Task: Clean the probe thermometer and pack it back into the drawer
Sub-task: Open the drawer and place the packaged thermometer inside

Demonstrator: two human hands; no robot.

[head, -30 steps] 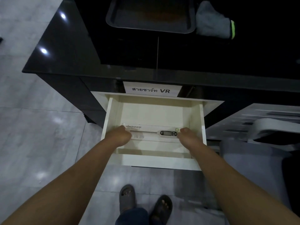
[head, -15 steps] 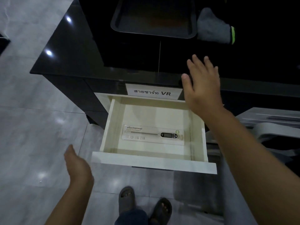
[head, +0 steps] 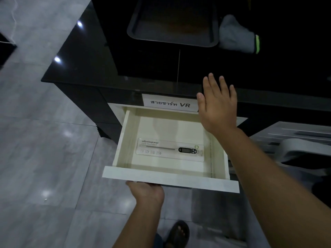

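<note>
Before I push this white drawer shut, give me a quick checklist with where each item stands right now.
1. Probe thermometer in its clear plastic package lies flat on the floor of the open white drawer: ok.
2. Nothing sticks up above the drawer walls: ok.
3. Left hand is at the lower edge of the drawer front, fingers tucked under it; grip itself cannot tell.
4. Right hand is open and empty, raised above the drawer's back right corner, not inside it: ok.
5. Thermometer actually clean: cannot tell through the package.
6. Drawer closed: not ok, it is pulled out.
</note>
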